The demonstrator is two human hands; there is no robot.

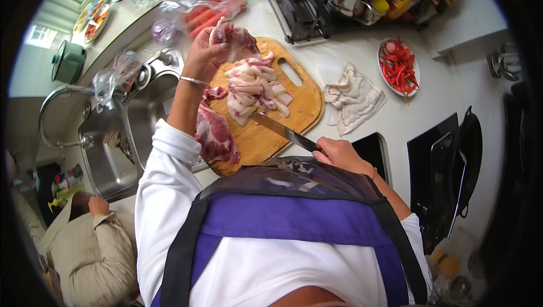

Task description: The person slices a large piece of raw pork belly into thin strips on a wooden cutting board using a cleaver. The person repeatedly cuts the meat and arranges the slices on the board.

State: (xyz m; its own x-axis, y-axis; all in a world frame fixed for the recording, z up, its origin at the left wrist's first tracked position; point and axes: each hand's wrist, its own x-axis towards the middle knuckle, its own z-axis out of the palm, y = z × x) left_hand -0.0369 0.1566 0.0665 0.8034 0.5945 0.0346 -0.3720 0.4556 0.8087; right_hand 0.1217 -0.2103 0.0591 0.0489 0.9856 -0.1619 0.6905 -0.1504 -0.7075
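Raised over the far left edge of the wooden cutting board (303, 107), my left hand (203, 50) grips a piece of raw meat (235, 37). My right hand (341, 153) is closed around the handle of a kitchen knife (286, 132) at the board's near right side. The knife's blade reaches across the board, its tip touching or close to a pile of sliced fatty meat (250, 86). A larger slab of raw red meat (214, 131) lies along the board's left edge, partly hidden by my left forearm.
Left of the board is a double steel sink (106, 162) with a curved faucet (44, 111). Bagged carrots (201, 18) lie behind. To the right are a cloth (358, 97), a plate of red chilies (398, 67) and a hob (430, 171). Another person (91, 252) stands at lower left.
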